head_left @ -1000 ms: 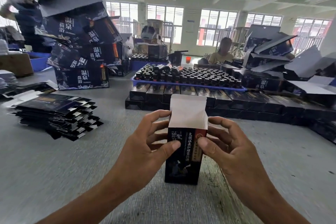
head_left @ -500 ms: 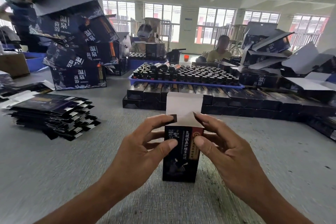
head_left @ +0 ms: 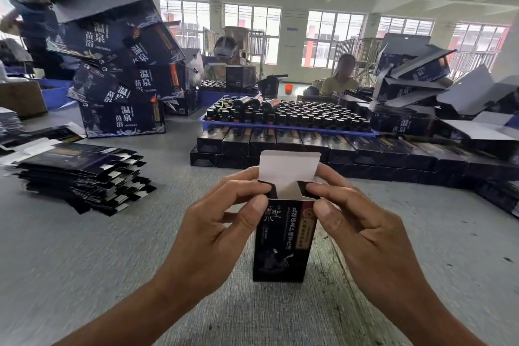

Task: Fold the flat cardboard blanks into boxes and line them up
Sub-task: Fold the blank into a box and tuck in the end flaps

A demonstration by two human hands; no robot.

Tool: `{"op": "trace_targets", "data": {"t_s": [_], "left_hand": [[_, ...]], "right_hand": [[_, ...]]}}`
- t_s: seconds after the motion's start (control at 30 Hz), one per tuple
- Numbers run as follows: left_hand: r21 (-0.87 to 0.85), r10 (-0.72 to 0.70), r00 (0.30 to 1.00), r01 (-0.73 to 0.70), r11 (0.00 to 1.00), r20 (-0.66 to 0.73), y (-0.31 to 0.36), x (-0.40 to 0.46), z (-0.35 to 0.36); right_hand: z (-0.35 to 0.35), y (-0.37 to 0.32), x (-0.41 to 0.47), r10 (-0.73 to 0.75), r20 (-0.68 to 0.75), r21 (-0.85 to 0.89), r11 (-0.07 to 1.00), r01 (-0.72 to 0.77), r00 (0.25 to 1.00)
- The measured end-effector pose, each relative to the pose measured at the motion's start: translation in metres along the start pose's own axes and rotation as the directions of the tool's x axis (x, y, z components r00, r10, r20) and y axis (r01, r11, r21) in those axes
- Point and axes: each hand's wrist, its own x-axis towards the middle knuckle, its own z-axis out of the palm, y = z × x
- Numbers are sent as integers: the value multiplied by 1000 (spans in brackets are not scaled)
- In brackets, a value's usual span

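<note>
Both hands grasp an upright box point(head_left: 280, 241): left hand point(head_left: 216, 222) and right hand point(head_left: 362, 230) pinch side flaps inward, clearing the lid point(head_left: 289, 166) to close.

both hands point(head_left: 292, 222) on upright box point(head_left: 282, 244)

left hand point(head_left: 216, 230) and right hand point(head_left: 362, 230) raised together, fingers curled, thumbs pinching.

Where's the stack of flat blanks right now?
In the head view the stack of flat blanks lies on the grey table at the left, in front of the pile of big dark cartons and left of the left hand.
</note>
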Motion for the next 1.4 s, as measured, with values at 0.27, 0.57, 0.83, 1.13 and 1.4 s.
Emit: {"op": "trace_targets", "data": {"t_s": [0.27, 0.57, 0.83, 1.13, 1.4], "left_hand": [[36, 4, 1000, -4, 999, -1, 2, 1, -1], [-16, -34, 999, 35, 999, 23, 6, 1, -1], [-142, -87, 994, 77, 987, -64, 10, 2, 5], [-40, -16, 999, 15, 999, -37, 10, 0, 2], [225, 265, 964, -257, 940, -6, 3, 5, -3]], "right_hand": [[0, -5, 0, 2, -73, 39, 999, 1, 997], [3, -11, -1, -8, -126, 51, 999, 15, 992], [4, -8, -1, -6, -164, 85, 996, 21, 986], [4, -5, -1, -24, -134, 54, 998, 32, 991], [2, 5, 0, -134, -113, -161, 980, 115, 985]]}}
